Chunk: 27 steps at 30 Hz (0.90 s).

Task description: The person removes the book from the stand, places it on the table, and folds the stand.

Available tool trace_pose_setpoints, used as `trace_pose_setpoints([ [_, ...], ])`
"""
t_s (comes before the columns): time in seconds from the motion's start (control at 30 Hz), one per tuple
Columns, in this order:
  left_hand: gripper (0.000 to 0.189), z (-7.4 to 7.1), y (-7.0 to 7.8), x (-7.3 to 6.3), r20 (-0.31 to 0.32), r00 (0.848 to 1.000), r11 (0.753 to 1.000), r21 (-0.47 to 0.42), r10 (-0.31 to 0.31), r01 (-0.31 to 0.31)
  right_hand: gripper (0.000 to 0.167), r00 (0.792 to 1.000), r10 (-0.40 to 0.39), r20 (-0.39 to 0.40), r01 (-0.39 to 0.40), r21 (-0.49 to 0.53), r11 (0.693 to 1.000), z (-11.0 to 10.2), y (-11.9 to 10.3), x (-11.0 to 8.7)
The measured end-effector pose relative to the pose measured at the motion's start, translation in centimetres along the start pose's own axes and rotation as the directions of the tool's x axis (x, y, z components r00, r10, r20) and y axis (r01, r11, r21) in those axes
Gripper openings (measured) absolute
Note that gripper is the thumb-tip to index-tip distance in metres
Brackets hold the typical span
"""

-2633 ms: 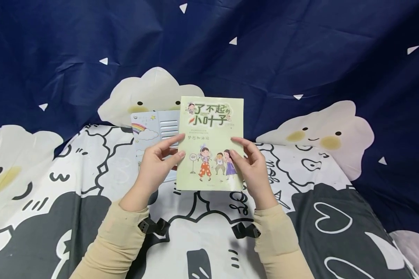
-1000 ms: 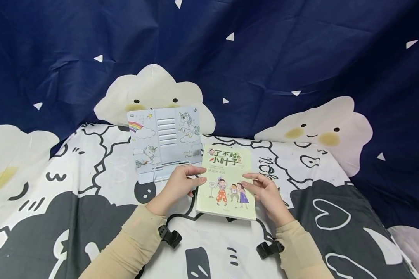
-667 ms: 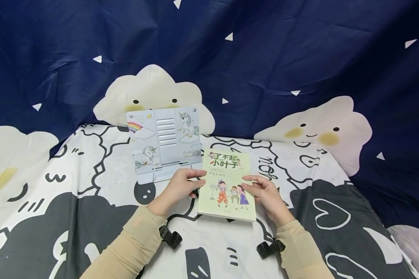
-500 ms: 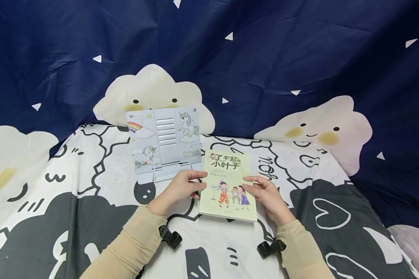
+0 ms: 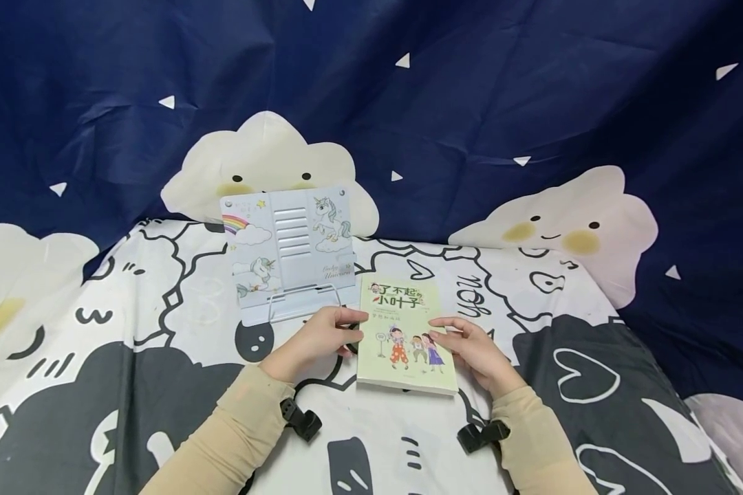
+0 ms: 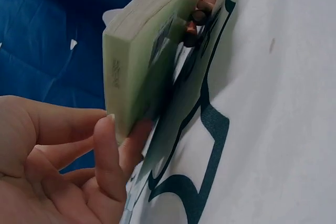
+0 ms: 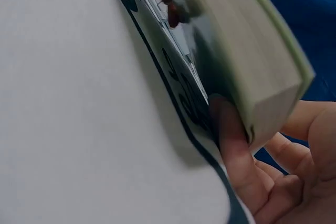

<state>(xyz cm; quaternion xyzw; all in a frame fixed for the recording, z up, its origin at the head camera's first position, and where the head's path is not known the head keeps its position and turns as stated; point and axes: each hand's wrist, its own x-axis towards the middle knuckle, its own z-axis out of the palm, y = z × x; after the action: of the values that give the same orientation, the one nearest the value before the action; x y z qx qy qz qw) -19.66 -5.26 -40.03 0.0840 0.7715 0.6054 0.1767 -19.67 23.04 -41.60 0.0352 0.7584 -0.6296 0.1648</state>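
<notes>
Both hands hold a pale green paperback book [image 5: 406, 317] with a cartoon cover, tilted back with its front cover facing up. My left hand [image 5: 322, 338] grips the spine side, and my right hand [image 5: 478, 354] grips the opposite long edge. In the left wrist view, fingers reach beneath the book [image 6: 119, 72], which is held just above the cloth. The right wrist view shows the closed page block of the book [image 7: 247, 40] between thumb and fingers. Left of the book stands a light blue unicorn-print book stand [image 5: 294, 265] with a wire holder [image 5: 303, 294] in front.
A black-and-white cartoon cloth [image 5: 371, 447] covers the surface. Behind it hangs a dark blue curtain [image 5: 446, 96] with white triangles and cloud faces. Each wrist carries a small black camera, one on the left [image 5: 301, 419] and one on the right [image 5: 483, 435].
The book has come down and to the right from in front of the stand, baring the stand, and now leans back more. Over the last second it has sunk only slightly. Both hands keep their grip.
</notes>
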Motion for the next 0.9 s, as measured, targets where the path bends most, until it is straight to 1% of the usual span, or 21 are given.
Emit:
trace_pose_setpoints([
  [0.13,0.040,0.0,-0.2,0.1,0.024,1.000,1.000,0.005,-0.008,0.008,0.043,1.000,0.002,0.029,-0.002,0.006,1.000,-0.2,0.1,0.1],
  [0.33,0.040,-0.1,-0.3,0.1,0.028,1.000,1.000,0.021,-0.003,0.003,0.044,0.999,0.008,0.043,-0.009,0.018,1.000,-0.2,0.1,0.0],
  [0.43,0.039,-0.2,-0.2,0.0,0.027,1.000,1.000,0.026,-0.002,0.001,0.045,0.998,0.001,0.067,-0.003,0.032,0.999,-0.4,0.1,0.0],
  [0.6,0.039,-0.1,-0.1,0.0,0.026,1.000,1.000,0.013,-0.010,0.010,0.046,0.995,-0.010,0.097,0.001,0.094,0.996,-1.0,0.4,0.0],
  [0.67,0.040,0.0,0.0,0.0,0.029,0.999,1.000,0.013,-0.014,0.014,0.046,0.995,-0.007,0.098,-0.005,0.120,0.993,-1.1,0.5,0.0],
  [0.77,0.040,0.2,0.0,0.1,0.031,0.999,1.000,0.016,-0.017,0.017,0.048,0.994,0.000,0.109,-0.016,0.149,0.989,-1.3,0.5,0.0],
  [0.9,0.040,0.2,0.1,0.0,0.025,0.999,0.999,0.017,-0.028,0.027,0.054,0.994,0.013,0.104,-0.032,0.176,0.984,-1.3,0.4,0.0],
])
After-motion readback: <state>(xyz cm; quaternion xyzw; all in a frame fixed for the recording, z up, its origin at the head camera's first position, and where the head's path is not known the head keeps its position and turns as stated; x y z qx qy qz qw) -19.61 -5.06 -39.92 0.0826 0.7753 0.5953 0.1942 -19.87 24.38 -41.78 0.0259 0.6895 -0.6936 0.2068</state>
